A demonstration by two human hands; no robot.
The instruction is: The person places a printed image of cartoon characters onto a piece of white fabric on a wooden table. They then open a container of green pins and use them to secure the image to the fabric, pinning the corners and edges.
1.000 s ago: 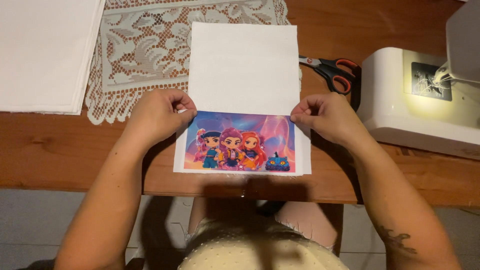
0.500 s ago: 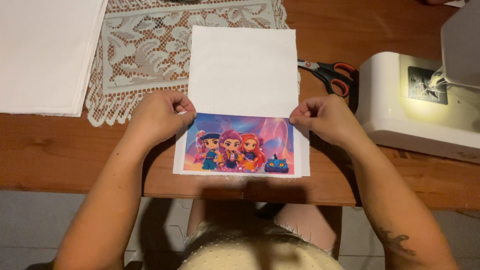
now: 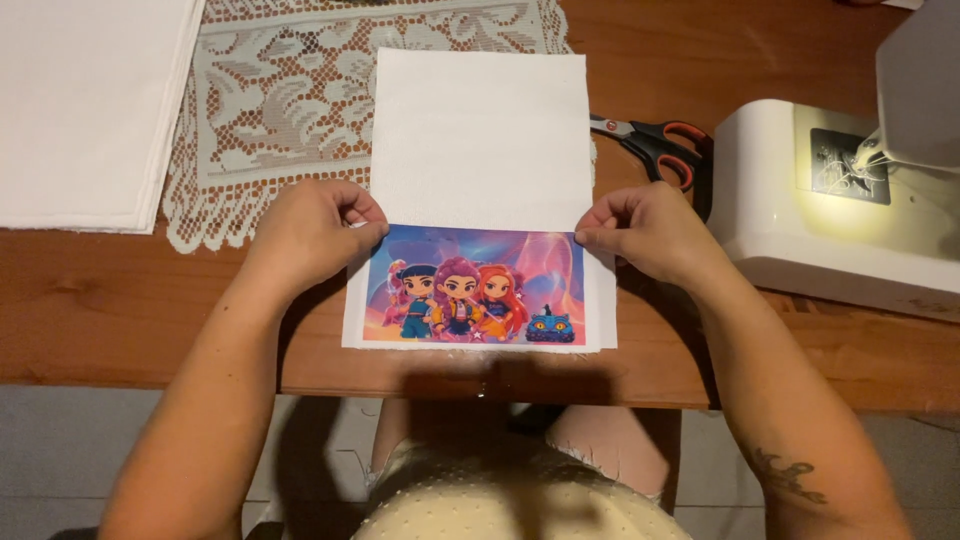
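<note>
The white fabric panel (image 3: 478,130) lies flat on the wooden bench (image 3: 120,300), folded back over a printed fabric piece (image 3: 470,285) that shows three cartoon figures and a small blue car on a pink and purple ground. Its long axis runs away from the person, from the near bench edge toward the lace doily (image 3: 280,90), and the fold line lies crosswise between the two hands. The print reads upright to the person, heads toward the far side. It looks light, thin and limp, likely to crease or slide out of line, so the two ends of the fold seem the best places to take it, as is done here. The left hand (image 3: 310,235) pinches the left end of the fold between thumb and curled fingers (image 3: 355,200); the right hand (image 3: 650,235) pinches the right end the same way, fingers pressed together. A pair of scissors (image 3: 655,145) with orange and black handles lies just beside the panel's right edge, a white sewing machine (image 3: 830,190) stands farther right, and a stack of white cloth (image 3: 85,100) sits at far left.
</note>
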